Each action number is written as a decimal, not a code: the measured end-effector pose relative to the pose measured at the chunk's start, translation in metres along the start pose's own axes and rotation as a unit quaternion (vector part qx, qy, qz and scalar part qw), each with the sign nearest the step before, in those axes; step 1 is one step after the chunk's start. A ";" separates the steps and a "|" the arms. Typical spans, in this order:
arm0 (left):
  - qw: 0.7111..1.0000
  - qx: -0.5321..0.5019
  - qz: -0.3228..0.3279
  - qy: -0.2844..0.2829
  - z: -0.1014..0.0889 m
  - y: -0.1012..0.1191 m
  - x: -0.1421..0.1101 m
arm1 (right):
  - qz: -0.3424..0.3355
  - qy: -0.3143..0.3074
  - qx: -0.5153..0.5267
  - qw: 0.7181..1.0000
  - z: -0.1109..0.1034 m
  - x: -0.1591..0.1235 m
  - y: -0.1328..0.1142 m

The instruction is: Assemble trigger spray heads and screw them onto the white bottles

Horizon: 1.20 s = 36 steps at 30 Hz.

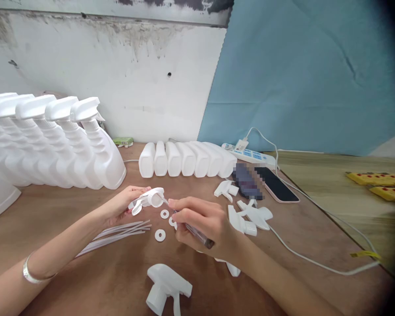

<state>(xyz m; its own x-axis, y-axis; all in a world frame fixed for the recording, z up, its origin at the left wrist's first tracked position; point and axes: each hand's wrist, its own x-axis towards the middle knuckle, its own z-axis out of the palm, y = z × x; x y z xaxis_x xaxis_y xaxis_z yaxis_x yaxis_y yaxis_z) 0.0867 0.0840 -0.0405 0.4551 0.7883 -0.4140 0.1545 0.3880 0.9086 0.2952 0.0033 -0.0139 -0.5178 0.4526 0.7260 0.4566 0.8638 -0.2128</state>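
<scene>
- Left hand: fingers curled closed around one white spray head, held above the counter, in front of the lying bottles.
- Right hand: pinching a slim pen-like tool, tip at the spray head's round open end.
- Lying bottles: white, side by side; contents hidden by opaque walls.
- Upright bottles: white, tops fitted, left of the lying bottles; contents likewise hidden.
- Ring washers: white, flat, in front of the lying bottles.
- Thin tubes: loose bundle, front-left of the lying bottles.
</scene>
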 end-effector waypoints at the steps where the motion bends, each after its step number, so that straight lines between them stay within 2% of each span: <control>1: 1.000 0.003 0.003 0.001 -0.001 0.000 0.001 | -0.013 -0.001 -0.017 1.000 0.001 0.000 0.000; 3: 1.000 0.010 0.010 0.001 -0.004 0.000 0.001 | -0.022 -0.003 -0.027 0.999 0.003 -0.001 0.001; 4: 1.000 0.015 0.013 0.002 -0.005 -0.001 0.001 | -0.001 -0.005 -0.003 1.000 0.004 -0.002 0.002; 6: 1.000 0.026 0.015 0.005 -0.006 -0.001 0.000 | 0.096 -0.001 0.087 0.992 0.004 -0.002 0.005; 9: 0.999 0.029 0.011 0.009 -0.007 -0.004 0.000 | 0.278 0.040 0.216 0.935 0.006 -0.003 0.009; 12: 1.000 0.015 0.007 0.010 -0.007 -0.007 0.003 | 0.382 0.099 0.322 0.860 0.010 -0.003 0.013; 15: 1.000 -0.007 -0.003 0.001 -0.009 -0.008 0.007 | 0.405 0.132 0.395 0.814 0.014 -0.003 0.014; 19: 0.999 -0.037 -0.024 -0.018 -0.012 -0.010 0.012 | 0.417 0.153 0.421 0.791 0.014 0.001 0.013; 23: 0.996 -0.066 -0.042 -0.035 -0.014 -0.009 0.014 | 0.430 0.159 0.466 0.756 0.013 0.003 0.010; 24: 0.996 -0.071 -0.045 -0.037 -0.014 -0.009 0.014 | 0.425 0.158 0.468 0.758 0.013 0.003 0.009; 28: 0.996 -0.076 -0.042 -0.030 -0.014 -0.009 0.014 | 0.391 0.156 0.438 0.794 0.015 0.000 0.008; 31: 0.997 -0.064 -0.034 -0.017 -0.018 -0.010 0.016 | 0.396 0.150 0.425 0.800 0.018 -0.002 0.011; 33: 0.999 -0.048 -0.023 0.003 -0.021 -0.011 0.018 | 0.400 0.150 0.404 0.809 0.018 -0.003 0.014; 36: 0.999 -0.026 0.007 0.046 -0.027 -0.009 0.020 | 0.385 0.161 0.349 0.839 0.011 -0.004 0.020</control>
<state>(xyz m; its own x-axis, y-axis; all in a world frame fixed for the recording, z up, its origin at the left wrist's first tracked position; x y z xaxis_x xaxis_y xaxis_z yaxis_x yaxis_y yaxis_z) 0.0706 0.1091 -0.0581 0.3743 0.8336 -0.4062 0.1018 0.3985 0.9115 0.2985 0.0206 -0.0282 0.0097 0.9499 0.3124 -0.0279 0.3125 -0.9495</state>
